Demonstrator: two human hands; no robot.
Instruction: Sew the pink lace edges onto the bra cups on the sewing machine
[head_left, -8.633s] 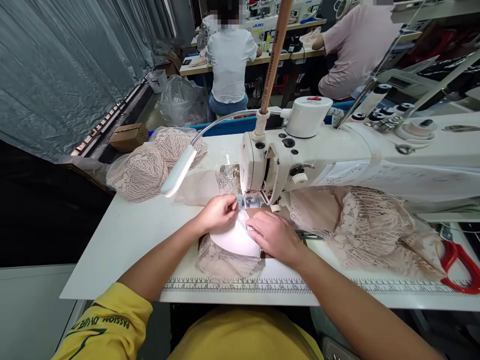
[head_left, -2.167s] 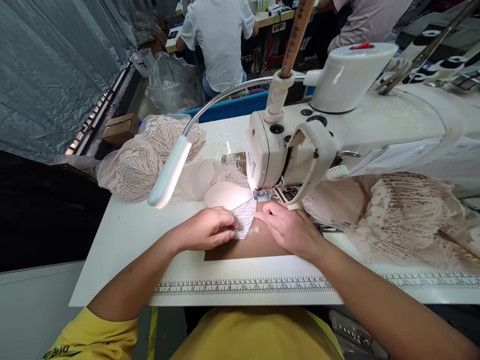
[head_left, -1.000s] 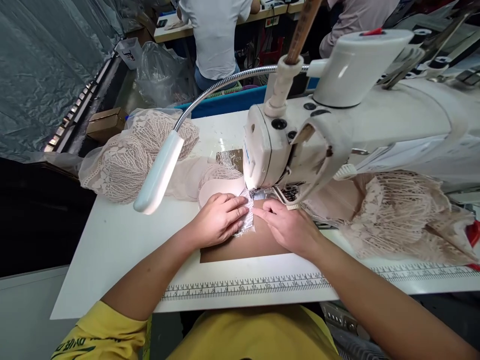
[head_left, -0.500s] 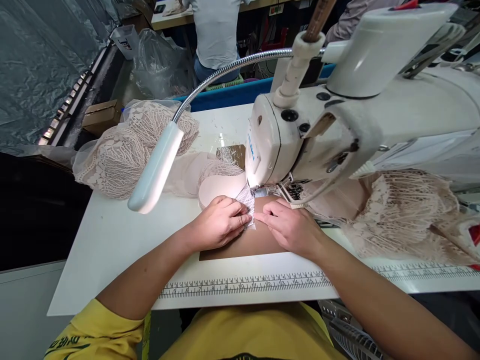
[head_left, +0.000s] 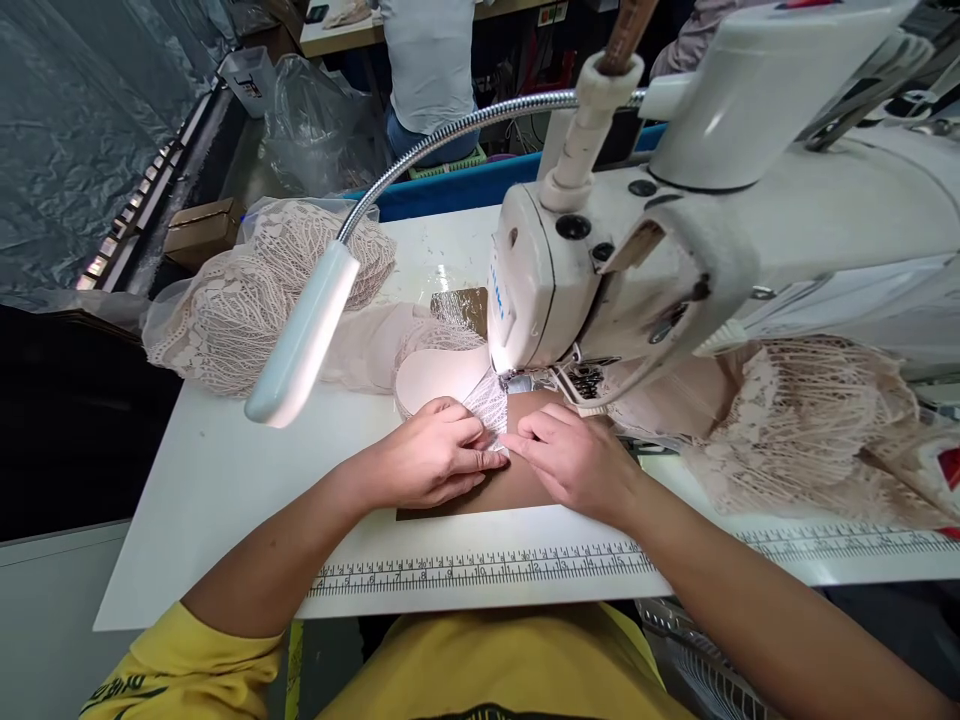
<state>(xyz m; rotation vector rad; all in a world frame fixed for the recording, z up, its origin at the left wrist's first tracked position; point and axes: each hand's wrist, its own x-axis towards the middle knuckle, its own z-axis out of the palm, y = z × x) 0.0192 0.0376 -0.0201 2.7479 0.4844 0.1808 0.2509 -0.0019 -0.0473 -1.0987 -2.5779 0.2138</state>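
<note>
Under the needle of a white sewing machine lies a strip of pale lace fabric, joined to a smooth beige cup. My left hand presses on the lace, its fingers together and its thumb at the lace's near edge. Facing it, my right hand has its fingers curled, with the index fingertip on the same edge. The two hands almost meet just in front of the presser foot. Beneath them is a flat brown sheet. Parts of the lace are hidden under my fingers.
A lamp on a bendy metal neck hangs at left. Heaped lace pieces lie at the table's left, more lace at right. A printed ruler runs along the front edge. A person in a white shirt sits beyond.
My left thumb has slid toward me along the lace edge. My right index fingertip has shifted slightly left and nearer to me. The lace remains under the needle.
</note>
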